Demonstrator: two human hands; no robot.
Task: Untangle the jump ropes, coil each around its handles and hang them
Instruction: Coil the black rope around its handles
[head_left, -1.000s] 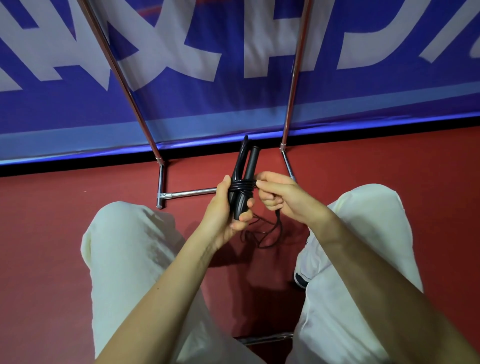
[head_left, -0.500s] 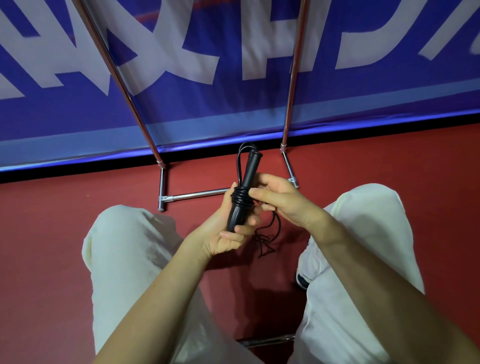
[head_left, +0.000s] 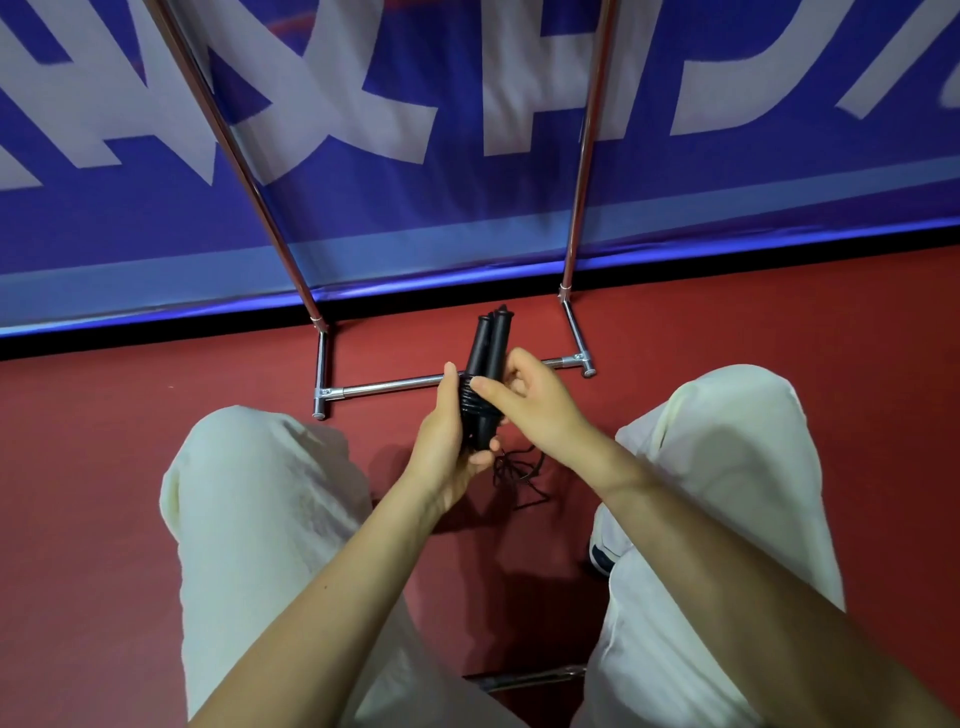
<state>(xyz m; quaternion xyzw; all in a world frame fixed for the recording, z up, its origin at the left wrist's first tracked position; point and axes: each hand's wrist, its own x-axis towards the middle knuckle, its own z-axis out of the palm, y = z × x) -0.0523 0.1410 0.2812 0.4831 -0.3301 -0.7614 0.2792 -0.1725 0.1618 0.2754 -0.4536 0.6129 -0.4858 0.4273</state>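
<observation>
Two black jump-rope handles (head_left: 490, 343) stand upright side by side, held together in my left hand (head_left: 448, 441), whose fingers wrap round their lower half. Several turns of thin black rope (head_left: 471, 401) are coiled around the middle of the handles. My right hand (head_left: 530, 400) is just right of the handles, fingers curled, its thumb against the coil; the rope it holds is hidden by the fingers. A loose tangle of the rope's tail (head_left: 519, 470) hangs below the hands onto the red floor.
A chrome rack stands ahead, with a base bar (head_left: 395, 385) on the floor and two uprights (head_left: 582, 182) rising before a blue-and-white banner (head_left: 467, 218). My knees in pale trousers (head_left: 260, 493) flank the hands. Another metal bar (head_left: 524, 678) lies below on the red floor.
The right hand has carried the rope round the handles, adding to the coil. The loose tail on the floor has shortened. The handles stay upright in the left hand.
</observation>
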